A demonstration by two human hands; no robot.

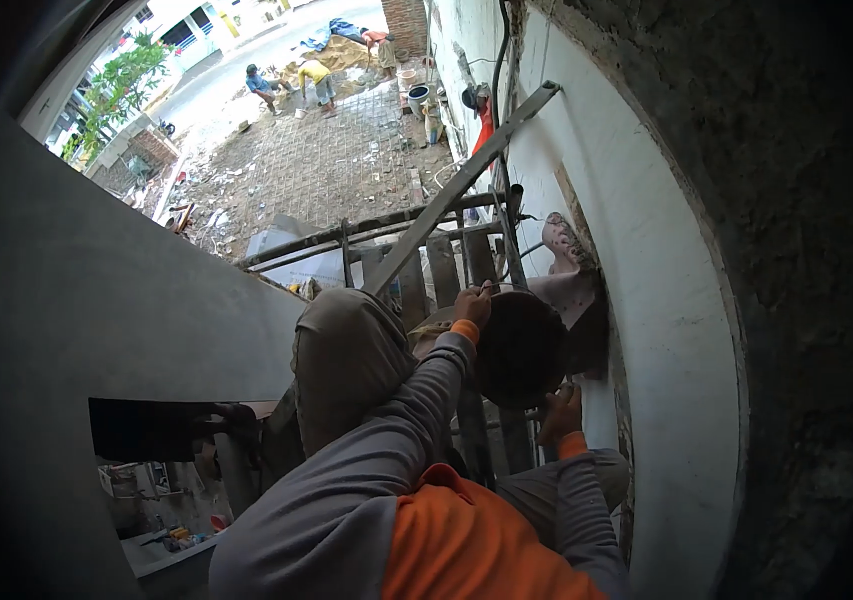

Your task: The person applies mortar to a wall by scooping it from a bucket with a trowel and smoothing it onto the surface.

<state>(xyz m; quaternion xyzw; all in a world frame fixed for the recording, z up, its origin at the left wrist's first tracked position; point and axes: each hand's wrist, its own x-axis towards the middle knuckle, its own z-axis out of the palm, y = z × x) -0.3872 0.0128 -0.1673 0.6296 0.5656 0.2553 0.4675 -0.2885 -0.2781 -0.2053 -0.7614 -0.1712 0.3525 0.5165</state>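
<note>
A dark round bucket is between my two hands, over the slatted platform; its inside is too dark to make out. My left hand is closed at its upper left rim, where a thin wire handle shows. At the lower right rim, the fingers of my right hand are curled against the edge. Just beyond the bucket, a pinkish, dark-spotted object leans by the white wall. My bent knee is left of the bucket.
A long bar slants across the scaffold rail. White wall stands close on the right, grey wall on the left. Far below, several people work beside sand and a mesh-covered ground. A dark bucket stands there.
</note>
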